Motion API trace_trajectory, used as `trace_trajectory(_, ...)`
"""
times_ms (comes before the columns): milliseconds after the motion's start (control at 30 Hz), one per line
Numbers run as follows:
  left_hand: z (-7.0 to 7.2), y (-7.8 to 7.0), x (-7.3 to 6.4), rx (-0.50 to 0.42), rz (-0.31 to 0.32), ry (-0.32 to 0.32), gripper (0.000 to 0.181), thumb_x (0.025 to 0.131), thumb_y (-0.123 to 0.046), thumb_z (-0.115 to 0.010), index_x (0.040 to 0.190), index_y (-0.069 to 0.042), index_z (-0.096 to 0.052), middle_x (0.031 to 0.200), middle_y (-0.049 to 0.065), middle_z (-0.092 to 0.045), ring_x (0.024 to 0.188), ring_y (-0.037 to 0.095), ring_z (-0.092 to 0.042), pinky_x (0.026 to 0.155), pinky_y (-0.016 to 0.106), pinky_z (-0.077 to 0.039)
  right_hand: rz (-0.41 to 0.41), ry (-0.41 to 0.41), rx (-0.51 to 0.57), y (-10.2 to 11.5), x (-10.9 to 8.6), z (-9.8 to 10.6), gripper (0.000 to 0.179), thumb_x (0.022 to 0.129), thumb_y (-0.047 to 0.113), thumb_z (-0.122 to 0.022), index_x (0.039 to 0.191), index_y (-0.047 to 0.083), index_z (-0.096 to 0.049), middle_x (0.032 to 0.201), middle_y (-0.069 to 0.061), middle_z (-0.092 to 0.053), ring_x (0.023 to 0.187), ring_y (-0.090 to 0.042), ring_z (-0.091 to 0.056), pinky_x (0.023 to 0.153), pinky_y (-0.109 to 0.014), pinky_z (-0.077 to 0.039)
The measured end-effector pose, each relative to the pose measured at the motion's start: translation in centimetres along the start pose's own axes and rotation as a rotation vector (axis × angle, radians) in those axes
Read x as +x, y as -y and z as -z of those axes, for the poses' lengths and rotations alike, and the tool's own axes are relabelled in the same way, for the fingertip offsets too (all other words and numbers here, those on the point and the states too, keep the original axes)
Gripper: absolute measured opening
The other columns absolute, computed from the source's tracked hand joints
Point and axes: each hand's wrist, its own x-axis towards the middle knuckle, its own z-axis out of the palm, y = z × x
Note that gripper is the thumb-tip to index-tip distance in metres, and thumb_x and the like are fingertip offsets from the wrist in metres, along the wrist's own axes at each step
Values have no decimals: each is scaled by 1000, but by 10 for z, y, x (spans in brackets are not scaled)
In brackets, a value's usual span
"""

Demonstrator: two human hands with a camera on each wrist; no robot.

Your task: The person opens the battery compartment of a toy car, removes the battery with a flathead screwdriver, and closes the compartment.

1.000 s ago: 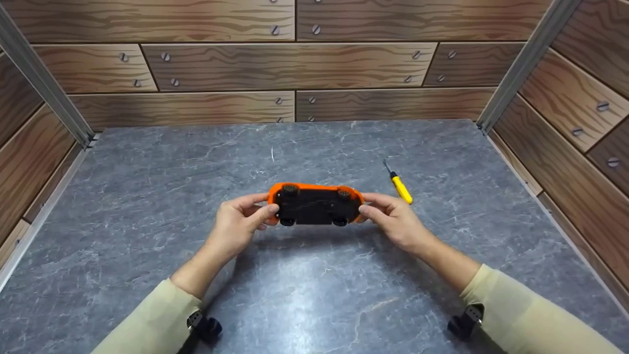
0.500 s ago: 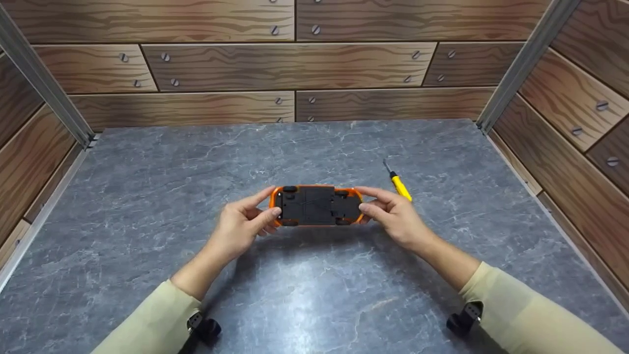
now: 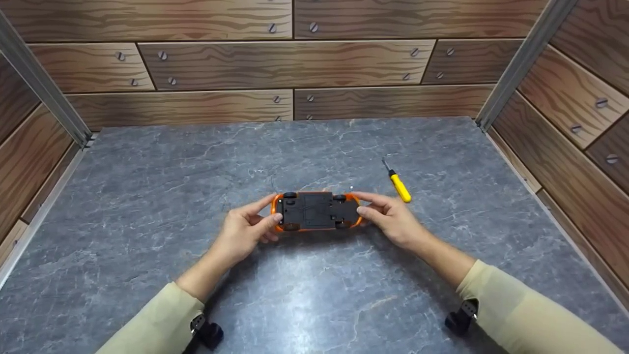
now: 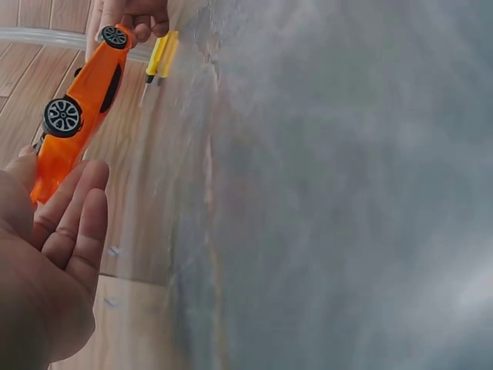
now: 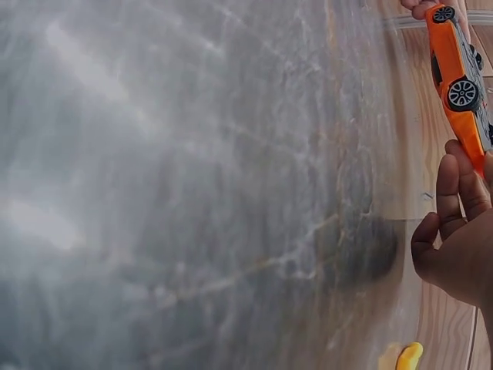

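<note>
An orange toy car (image 3: 317,211) is held above the table, its black underside with several wheels turned up toward the head camera. My left hand (image 3: 242,230) pinches its left end between thumb and fingers. At the opposite end, my right hand (image 3: 393,222) grips it the same way, thumb on the underside. Both wrist views show the orange side of the toy car (image 4: 85,100) and its spoked wheels, the right one with the toy car (image 5: 454,85) at the upper edge. The car's roof is hidden.
A screwdriver (image 3: 400,187) with a yellow handle lies on the grey marbled table (image 3: 196,162), just beyond my right hand. Wood-patterned walls (image 3: 285,64) enclose the back and sides, with metal posts (image 3: 526,64) at the corners.
Both hands have tipped the toy car so its underside faces up more fully. The car now sits slightly lower in the head view. The screwdriver has stayed in place.
</note>
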Motion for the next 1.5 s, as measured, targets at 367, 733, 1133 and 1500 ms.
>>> trace_trajectory(367,-3,11,2,-27,53,24,57,101,-12,-74,154,-7,-55,79,20,-77,65,28,-75,56,31,-61,-15,24,-28,-7,2,-1,44,105,7,-65,149,1,-59,123,-20,-75,91,-17,-72,85,-26,-60)
trace_trajectory(733,-6,14,2,-4,131,44,58,100,-16,-75,155,-13,-56,79,17,-77,63,26,-75,51,27,-56,-43,34,-71,-14,1,-5,47,105,10,-67,150,5,-59,138,-21,-68,118,-28,-71,96,-26,-58)
trace_trajectory(1133,-4,14,5,13,151,65,58,101,-18,-75,156,-13,-55,79,15,-77,63,24,-75,52,28,-58,-43,43,-124,-17,3,-6,46,106,15,-67,151,7,-60,139,-18,-68,125,-29,-66,99,-25,-55)
trace_trajectory(1500,-5,14,7,20,170,72,57,102,-19,-74,155,-12,-56,77,16,-76,60,23,-73,51,27,-57,-90,33,-197,-15,2,-3,45,107,22,-65,151,10,-61,132,-12,-73,114,-21,-67,94,-28,-55)
